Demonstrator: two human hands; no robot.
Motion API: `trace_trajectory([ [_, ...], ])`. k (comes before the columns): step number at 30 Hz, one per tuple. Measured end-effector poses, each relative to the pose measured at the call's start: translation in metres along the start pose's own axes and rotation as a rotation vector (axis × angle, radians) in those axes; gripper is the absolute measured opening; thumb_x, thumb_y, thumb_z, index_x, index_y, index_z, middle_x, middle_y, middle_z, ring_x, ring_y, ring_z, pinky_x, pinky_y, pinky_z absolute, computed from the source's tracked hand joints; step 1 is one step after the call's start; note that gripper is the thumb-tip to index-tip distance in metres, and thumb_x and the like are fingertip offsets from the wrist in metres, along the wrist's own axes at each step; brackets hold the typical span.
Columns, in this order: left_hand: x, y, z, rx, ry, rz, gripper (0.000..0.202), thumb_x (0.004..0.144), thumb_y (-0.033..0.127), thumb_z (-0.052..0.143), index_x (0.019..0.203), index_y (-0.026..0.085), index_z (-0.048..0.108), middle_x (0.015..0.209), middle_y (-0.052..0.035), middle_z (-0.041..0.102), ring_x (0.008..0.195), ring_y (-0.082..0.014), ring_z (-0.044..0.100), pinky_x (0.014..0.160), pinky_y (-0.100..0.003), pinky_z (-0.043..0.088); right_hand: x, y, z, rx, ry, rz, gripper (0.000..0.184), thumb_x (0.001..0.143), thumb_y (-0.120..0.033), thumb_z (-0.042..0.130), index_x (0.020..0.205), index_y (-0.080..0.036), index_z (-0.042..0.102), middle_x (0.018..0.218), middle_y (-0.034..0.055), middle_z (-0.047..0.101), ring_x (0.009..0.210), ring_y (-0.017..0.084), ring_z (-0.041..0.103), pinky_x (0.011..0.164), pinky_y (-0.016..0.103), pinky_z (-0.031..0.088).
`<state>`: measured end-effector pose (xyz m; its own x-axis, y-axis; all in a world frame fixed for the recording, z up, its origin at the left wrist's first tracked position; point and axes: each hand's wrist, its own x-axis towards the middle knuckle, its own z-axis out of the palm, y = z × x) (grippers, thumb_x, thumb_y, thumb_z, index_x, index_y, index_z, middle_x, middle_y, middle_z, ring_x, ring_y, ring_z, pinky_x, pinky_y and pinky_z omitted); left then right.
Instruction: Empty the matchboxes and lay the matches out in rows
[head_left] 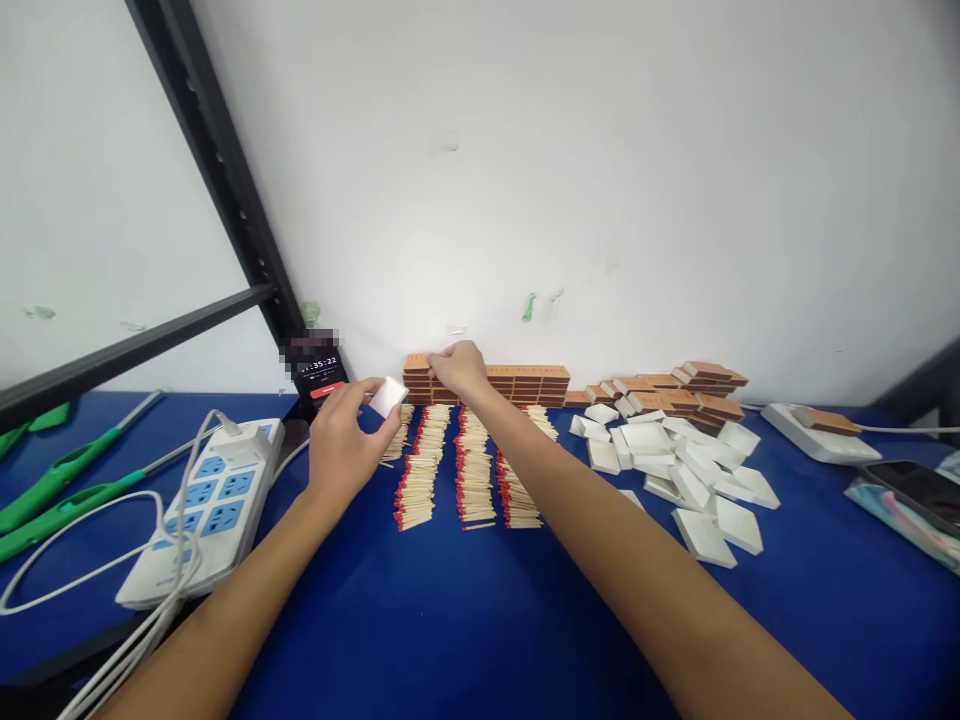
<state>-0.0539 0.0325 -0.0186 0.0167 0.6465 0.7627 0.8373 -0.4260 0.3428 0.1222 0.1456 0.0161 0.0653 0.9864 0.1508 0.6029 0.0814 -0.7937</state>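
Note:
My left hand (341, 440) is raised over the left part of the table. Between its thumb and fingertips it pinches a small white matchbox tray (388, 396). My right hand (459, 368) reaches to the back, its fingers closed on a matchbox at the top of the stack; the hand partly covers it. This stack of orange-brown matchboxes (529, 383) stands in rows against the wall. In front of it, matches with red heads (416, 485) lie in several long rows, partly hidden behind my right forearm.
White matchbox trays (686, 460) lie heaped on the right, with loose matchboxes (660, 395) behind them. At left are a power strip (214, 505) with cables and green lighters (82, 495). A phone (319, 370) leans by the black frame; another phone (915, 492) lies far right.

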Motion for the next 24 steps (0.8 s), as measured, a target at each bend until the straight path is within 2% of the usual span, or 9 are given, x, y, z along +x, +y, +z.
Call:
trace_trajectory([
  [3,-0.001,-0.002,0.001,-0.006,-0.017,0.007,0.031,0.096,0.038,0.067,0.122,0.022,0.068,0.112,-0.0073,0.076,0.098,-0.0252,0.07,0.088,-0.038,0.056,-0.001,-0.001,0.004,-0.066,0.033,-0.004,0.019,0.087,-0.032,0.068,0.08,-0.018,0.078,0.079,0.011,0.078,0.079,0.026,0.071,0.072,0.034,0.049],
  [7,-0.001,-0.001,0.002,-0.047,-0.027,0.004,0.03,0.096,0.039,0.068,0.121,0.022,0.069,0.116,-0.0078,0.076,0.103,-0.0264,0.07,0.091,-0.04,0.056,-0.004,0.0,0.006,-0.139,0.102,-0.04,0.02,0.093,-0.035,0.066,0.092,-0.017,0.075,0.103,0.0173,0.078,0.099,0.031,0.071,0.083,0.039,0.051],
  [9,0.0,0.002,0.001,-0.129,-0.05,-0.031,0.033,0.094,0.04,0.071,0.122,0.023,0.07,0.115,-0.0076,0.077,0.105,-0.0267,0.07,0.093,-0.041,0.056,-0.009,0.0,0.004,-0.152,0.111,-0.093,0.023,0.097,-0.038,0.063,0.093,-0.018,0.073,0.105,0.0155,0.078,0.1,0.03,0.07,0.087,0.04,0.051],
  [11,0.002,0.006,0.001,-0.299,-0.107,-0.133,0.04,0.09,0.043,0.076,0.123,0.022,0.07,0.112,-0.0074,0.078,0.105,-0.0266,0.071,0.095,-0.042,0.056,-0.019,0.001,-0.001,-0.101,0.078,-0.223,0.023,0.1,-0.038,0.061,0.093,-0.019,0.072,0.101,0.0111,0.077,0.096,0.026,0.069,0.087,0.037,0.051],
  [14,0.007,0.012,-0.001,-0.693,-0.256,-0.385,0.058,0.083,0.049,0.082,0.13,0.019,0.067,0.105,-0.0087,0.079,0.099,-0.0266,0.075,0.093,-0.042,0.059,-0.043,0.002,-0.016,0.149,-0.131,-0.422,0.022,0.103,-0.034,0.056,0.1,-0.019,0.071,0.102,0.0063,0.076,0.089,0.018,0.068,0.077,0.03,0.052],
  [16,0.009,0.016,-0.004,-0.935,-0.364,-0.543,0.067,0.081,0.051,0.083,0.136,0.018,0.063,0.104,-0.0092,0.079,0.091,-0.0255,0.077,0.088,-0.041,0.061,-0.064,0.006,-0.032,0.333,-0.334,-0.409,0.025,0.105,-0.033,0.051,0.109,-0.02,0.072,0.108,0.0059,0.074,0.086,0.016,0.068,0.064,0.025,0.052],
  [18,0.009,0.021,-0.007,-1.098,-0.483,-0.639,0.068,0.082,0.05,0.083,0.139,0.019,0.061,0.105,-0.0094,0.079,0.084,-0.0242,0.078,0.083,-0.04,0.063,-0.087,0.011,-0.05,0.414,-0.48,-0.355,0.029,0.105,-0.038,0.051,0.115,-0.022,0.073,0.106,0.0067,0.072,0.085,0.017,0.068,0.054,0.023,0.051],
  [21,0.004,0.032,-0.01,-1.211,-0.668,-0.69,0.064,0.085,0.05,0.082,0.138,0.021,0.063,0.104,-0.0106,0.079,0.083,-0.0251,0.079,0.08,-0.039,0.064,-0.119,0.021,-0.073,0.457,-0.565,-0.354,0.038,0.105,-0.052,0.052,0.116,-0.023,0.074,0.094,0.0058,0.072,0.076,0.017,0.067,0.052,0.024,0.051],
  [24,-0.005,0.045,-0.009,-1.224,-0.821,-0.691,0.071,0.087,0.055,0.081,0.145,0.024,0.058,0.105,-0.0122,0.079,0.084,-0.0274,0.08,0.08,-0.04,0.063,-0.14,0.033,-0.085,0.401,-0.476,-0.426,0.037,0.102,-0.054,0.058,0.113,-0.023,0.076,0.093,0.0042,0.073,0.074,0.016,0.065,0.06,0.026,0.053],
])
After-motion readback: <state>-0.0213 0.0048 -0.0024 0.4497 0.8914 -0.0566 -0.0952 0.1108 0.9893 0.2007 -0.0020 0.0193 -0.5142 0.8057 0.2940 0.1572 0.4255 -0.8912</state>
